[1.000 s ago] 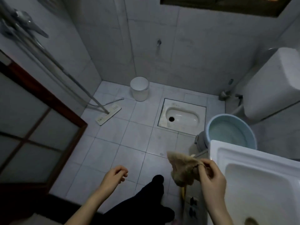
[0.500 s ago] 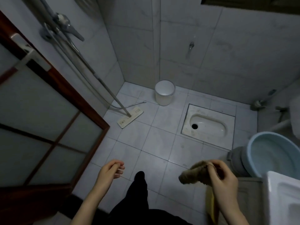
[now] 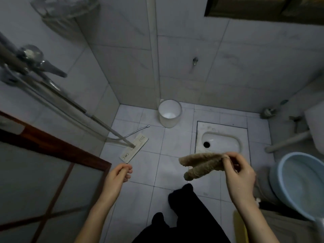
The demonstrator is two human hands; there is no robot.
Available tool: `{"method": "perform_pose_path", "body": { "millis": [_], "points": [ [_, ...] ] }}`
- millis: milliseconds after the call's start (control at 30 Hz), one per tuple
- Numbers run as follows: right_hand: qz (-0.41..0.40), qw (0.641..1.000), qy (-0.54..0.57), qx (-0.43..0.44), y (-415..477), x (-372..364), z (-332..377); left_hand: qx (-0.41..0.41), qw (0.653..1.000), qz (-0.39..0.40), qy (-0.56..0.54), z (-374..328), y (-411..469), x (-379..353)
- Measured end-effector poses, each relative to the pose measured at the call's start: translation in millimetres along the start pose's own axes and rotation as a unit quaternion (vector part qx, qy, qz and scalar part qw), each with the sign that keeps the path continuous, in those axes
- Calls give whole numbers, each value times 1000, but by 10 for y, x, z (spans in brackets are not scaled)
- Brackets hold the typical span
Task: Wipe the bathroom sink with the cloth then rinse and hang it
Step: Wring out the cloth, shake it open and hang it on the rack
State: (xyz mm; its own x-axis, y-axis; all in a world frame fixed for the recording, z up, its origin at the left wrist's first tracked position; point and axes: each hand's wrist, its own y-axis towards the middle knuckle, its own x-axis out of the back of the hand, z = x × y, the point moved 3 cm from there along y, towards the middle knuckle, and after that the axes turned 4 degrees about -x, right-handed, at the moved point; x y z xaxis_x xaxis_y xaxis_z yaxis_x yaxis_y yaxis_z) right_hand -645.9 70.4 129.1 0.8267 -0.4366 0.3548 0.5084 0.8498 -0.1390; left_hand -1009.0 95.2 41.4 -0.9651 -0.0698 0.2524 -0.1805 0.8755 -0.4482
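Note:
My right hand (image 3: pixel 239 174) pinches one end of a tan, wrung-up cloth (image 3: pixel 199 165) and holds it out to the left above the tiled floor. The cloth sticks out in two rolled folds. My left hand (image 3: pixel 117 176) hangs lower left with fingers curled loosely and nothing in it, about a forearm's length from the cloth. The sink is out of view except for a white sliver (image 3: pixel 320 225) at the right edge.
A light blue basin (image 3: pixel 298 183) sits at the right. A squat toilet (image 3: pixel 221 141), a white bucket (image 3: pixel 169 113) and a flat mop (image 3: pixel 134 148) are on the floor. A wooden glass door (image 3: pixel 52 165) stands at left, with a shower mixer (image 3: pixel 35 64) on the wall.
My view has swung left, away from the sink, which has slid out of frame. The right hand carried the cloth leftward with it; the left hand stayed curled and empty.

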Motion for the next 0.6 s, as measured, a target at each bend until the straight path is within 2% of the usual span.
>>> {"method": "perform_pose_path", "body": {
  "millis": [267,600],
  "points": [
    [-7,997,40,-58,1386,-238,-42,26,999,24,7,-402,1094,-923],
    [-72,994,72,-48,2876,102,383,-82,988,124,44,-2197,2529,-2174]
  ]
}}
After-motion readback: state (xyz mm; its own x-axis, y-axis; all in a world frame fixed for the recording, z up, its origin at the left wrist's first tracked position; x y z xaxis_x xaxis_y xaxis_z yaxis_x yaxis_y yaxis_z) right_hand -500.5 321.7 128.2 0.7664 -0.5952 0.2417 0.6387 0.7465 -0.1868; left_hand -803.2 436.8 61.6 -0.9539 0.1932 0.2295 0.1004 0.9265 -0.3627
